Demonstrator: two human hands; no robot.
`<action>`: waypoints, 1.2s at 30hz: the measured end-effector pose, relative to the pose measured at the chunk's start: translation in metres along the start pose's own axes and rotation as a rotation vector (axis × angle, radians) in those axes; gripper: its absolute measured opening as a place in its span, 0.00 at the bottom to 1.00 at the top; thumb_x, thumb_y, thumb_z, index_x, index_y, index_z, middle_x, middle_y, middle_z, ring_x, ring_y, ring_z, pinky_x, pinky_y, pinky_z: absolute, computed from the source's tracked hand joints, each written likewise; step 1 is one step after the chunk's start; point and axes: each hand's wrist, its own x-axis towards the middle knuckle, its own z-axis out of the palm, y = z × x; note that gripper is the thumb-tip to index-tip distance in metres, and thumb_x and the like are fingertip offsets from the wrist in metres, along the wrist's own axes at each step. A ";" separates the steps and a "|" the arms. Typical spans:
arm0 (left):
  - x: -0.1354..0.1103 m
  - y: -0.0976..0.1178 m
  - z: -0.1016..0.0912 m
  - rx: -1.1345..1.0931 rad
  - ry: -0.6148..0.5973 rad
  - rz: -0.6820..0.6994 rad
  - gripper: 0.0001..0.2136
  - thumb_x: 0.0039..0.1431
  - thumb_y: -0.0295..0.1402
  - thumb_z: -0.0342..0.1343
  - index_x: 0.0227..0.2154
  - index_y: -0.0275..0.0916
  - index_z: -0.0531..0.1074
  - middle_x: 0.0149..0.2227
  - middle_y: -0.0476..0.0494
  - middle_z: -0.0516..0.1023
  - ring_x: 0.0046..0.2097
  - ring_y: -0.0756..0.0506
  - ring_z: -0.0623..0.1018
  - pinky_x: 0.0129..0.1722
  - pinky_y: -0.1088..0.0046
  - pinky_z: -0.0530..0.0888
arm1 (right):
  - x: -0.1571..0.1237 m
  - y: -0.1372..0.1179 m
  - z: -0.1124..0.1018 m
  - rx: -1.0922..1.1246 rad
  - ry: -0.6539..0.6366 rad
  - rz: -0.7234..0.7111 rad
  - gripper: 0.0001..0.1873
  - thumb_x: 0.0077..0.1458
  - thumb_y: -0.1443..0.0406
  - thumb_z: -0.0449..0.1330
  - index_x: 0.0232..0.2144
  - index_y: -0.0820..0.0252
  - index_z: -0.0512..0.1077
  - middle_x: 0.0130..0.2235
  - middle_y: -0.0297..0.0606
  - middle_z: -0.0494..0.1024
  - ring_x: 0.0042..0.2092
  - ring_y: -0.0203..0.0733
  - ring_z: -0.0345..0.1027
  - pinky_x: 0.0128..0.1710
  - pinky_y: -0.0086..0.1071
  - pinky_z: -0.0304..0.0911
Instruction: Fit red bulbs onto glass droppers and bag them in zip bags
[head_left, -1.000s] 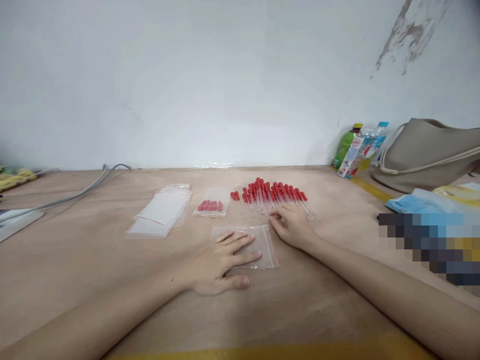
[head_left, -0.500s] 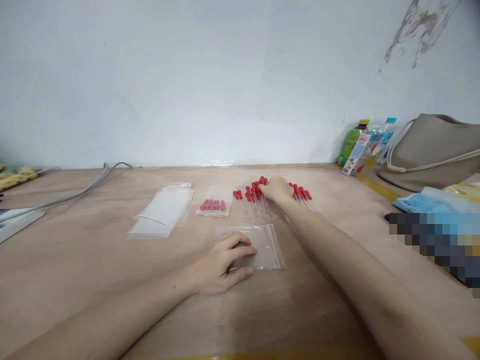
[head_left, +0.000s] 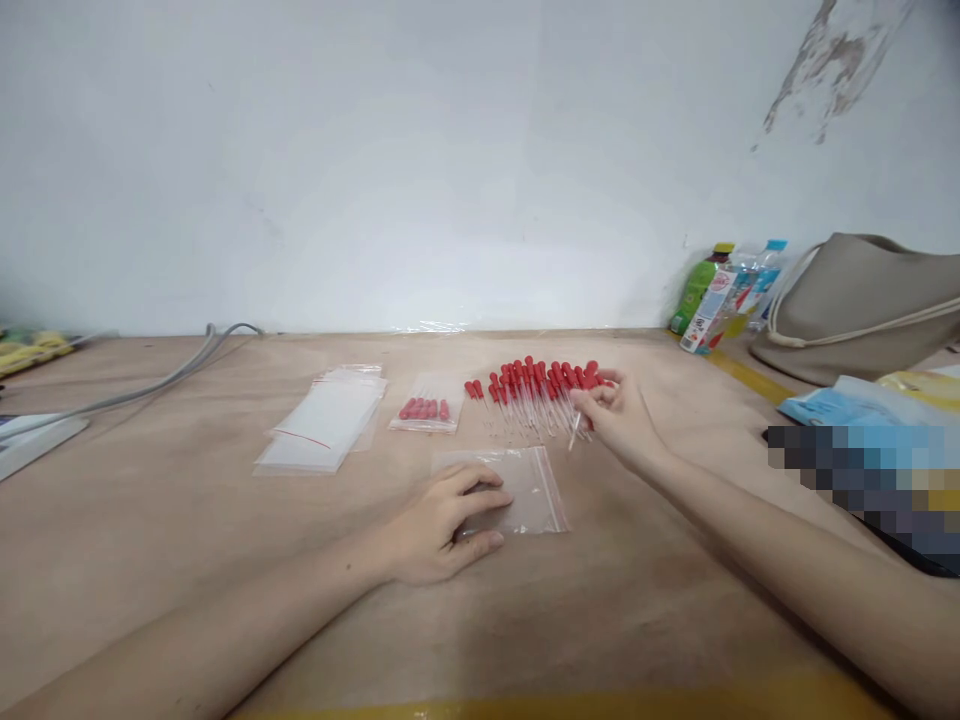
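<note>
My left hand [head_left: 442, 525] rests on the near left part of an empty clear zip bag [head_left: 525, 485] with a red seal, its fingers curled onto the plastic. My right hand [head_left: 619, 415] is raised at the right end of a row of red-bulbed glass droppers [head_left: 529, 385] and pinches one or two droppers, their glass tips pointing down to the left. A filled small bag of droppers [head_left: 426, 410] lies left of the row. A stack of empty zip bags [head_left: 322, 425] lies further left.
The wooden table [head_left: 187, 520] runs to a white wall. Grey cables [head_left: 150, 385] trail at the far left. Bottles [head_left: 720, 290], a beige bag [head_left: 862, 300] and blue and yellow packets [head_left: 847, 405] crowd the far right.
My right hand reached over the dropper row, then drew back to the right with droppers pinched in it. My left hand's fingers curled on the bag.
</note>
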 end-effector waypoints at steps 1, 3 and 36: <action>0.000 0.000 -0.001 0.010 -0.009 0.003 0.18 0.57 0.37 0.50 0.50 0.41 0.65 0.50 0.39 0.66 0.51 0.42 0.67 0.50 0.63 0.66 | -0.011 0.003 -0.004 0.048 0.006 0.009 0.34 0.41 0.55 0.62 0.46 0.58 0.51 0.21 0.22 0.65 0.18 0.31 0.60 0.20 0.27 0.58; 0.001 0.001 -0.002 0.029 -0.028 0.011 0.19 0.57 0.37 0.49 0.51 0.42 0.64 0.51 0.40 0.66 0.52 0.42 0.67 0.51 0.61 0.65 | -0.029 0.007 -0.007 0.096 0.012 0.025 0.36 0.41 0.56 0.62 0.47 0.56 0.48 0.23 0.23 0.66 0.19 0.32 0.62 0.20 0.27 0.59; 0.004 -0.003 -0.002 0.101 0.012 -0.091 0.20 0.58 0.37 0.48 0.54 0.41 0.60 0.54 0.40 0.64 0.56 0.43 0.64 0.54 0.60 0.63 | -0.042 -0.008 -0.017 -0.167 -0.794 -0.284 0.13 0.51 0.58 0.57 0.37 0.56 0.74 0.42 0.40 0.66 0.44 0.39 0.62 0.43 0.36 0.59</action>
